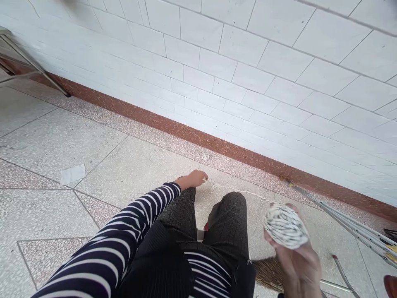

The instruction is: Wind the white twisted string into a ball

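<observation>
A ball of black-and-white yarn (285, 225) rests in my right hand (299, 265), whose fingers wrap round it from behind and below. From this ball a thin pale strand (242, 191) runs leftward over my knees. My left hand (197, 178), in a navy-and-white striped sleeve, is closed near my left knee, and the strand reaches its fingertips. Just beyond that hand, by the wall's base, a small round whitish thing (205, 156) lies on the floor; its kind is unclear. My right hand is slightly blurred.
A white tiled wall (217, 74) with a red-brown skirting (173, 126) stands in front. On the speckled floor lies a white sheet of paper (72, 174). Metal legs (46, 70) stand at left. To the right are long metal rails (335, 211) and brown broom bristles (268, 271).
</observation>
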